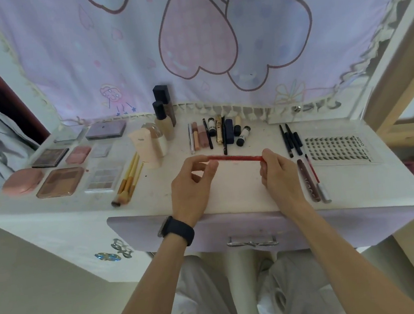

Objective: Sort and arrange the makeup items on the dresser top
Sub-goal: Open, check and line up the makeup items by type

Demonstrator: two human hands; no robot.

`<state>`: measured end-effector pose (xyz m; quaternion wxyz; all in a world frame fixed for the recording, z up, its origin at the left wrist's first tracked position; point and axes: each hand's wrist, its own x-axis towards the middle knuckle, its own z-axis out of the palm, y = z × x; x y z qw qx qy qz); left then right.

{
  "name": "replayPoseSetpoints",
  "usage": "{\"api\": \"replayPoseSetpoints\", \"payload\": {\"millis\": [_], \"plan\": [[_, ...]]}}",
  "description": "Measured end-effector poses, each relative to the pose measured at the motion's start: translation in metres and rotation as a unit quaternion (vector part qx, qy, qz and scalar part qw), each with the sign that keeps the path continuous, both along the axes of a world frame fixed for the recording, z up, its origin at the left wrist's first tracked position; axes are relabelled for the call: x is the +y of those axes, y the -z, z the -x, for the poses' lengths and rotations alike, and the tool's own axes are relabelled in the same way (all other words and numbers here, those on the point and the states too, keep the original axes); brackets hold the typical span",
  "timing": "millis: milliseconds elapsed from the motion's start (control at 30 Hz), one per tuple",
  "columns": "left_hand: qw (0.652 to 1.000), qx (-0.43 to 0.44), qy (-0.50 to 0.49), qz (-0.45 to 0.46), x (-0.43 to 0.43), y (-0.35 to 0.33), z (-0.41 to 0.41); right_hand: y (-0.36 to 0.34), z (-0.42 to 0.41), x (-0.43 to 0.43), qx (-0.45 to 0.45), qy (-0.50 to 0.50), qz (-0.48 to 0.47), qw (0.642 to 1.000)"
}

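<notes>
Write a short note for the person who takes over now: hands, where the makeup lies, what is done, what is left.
Left hand and right hand each pinch one end of the red pencil, level over the dresser top.
Done: palettes left, brushes beside them, bottles at back, tubes in a row, black pencils and lash tray right.
Left: lay the red pencil down, perhaps by the dark red sticks.
</notes>
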<state>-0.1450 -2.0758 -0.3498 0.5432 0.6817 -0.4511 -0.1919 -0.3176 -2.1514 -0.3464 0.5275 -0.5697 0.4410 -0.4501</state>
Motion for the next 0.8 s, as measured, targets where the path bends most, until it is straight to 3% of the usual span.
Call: {"api": "replayPoseSetpoints", "payload": {"millis": [200,333,367,433,533,633,800], "plan": [[0.992,0.081,0.096,-0.011,-0.005,-0.027,0.014,-0.001,-0.003,0.003,0.136,-0.102,0.067,0.983],[0.989,0.128,0.074,0.006,-0.009,-0.033,0.025,0.000,-0.002,0.005,0.197,-0.086,0.111,0.970],[0.993,0.101,0.069,0.009,-0.008,-0.032,0.026,-0.001,-0.002,0.005,0.175,-0.072,0.105,0.976],[0.995,-0.063,0.076,-0.002,-0.006,-0.027,0.022,-0.003,-0.001,0.004,0.131,-0.055,0.083,0.986],[0.941,-0.325,0.083,-0.036,-0.001,-0.019,0.013,-0.008,-0.002,0.005,0.126,-0.073,0.067,0.987],[0.893,-0.441,0.093,-0.009,0.002,-0.019,0.010,-0.006,-0.002,0.005,0.150,-0.075,0.066,0.984],[0.838,-0.536,0.093,0.027,0.000,-0.023,0.009,-0.005,-0.002,0.001,0.134,-0.078,0.048,0.987]]}}
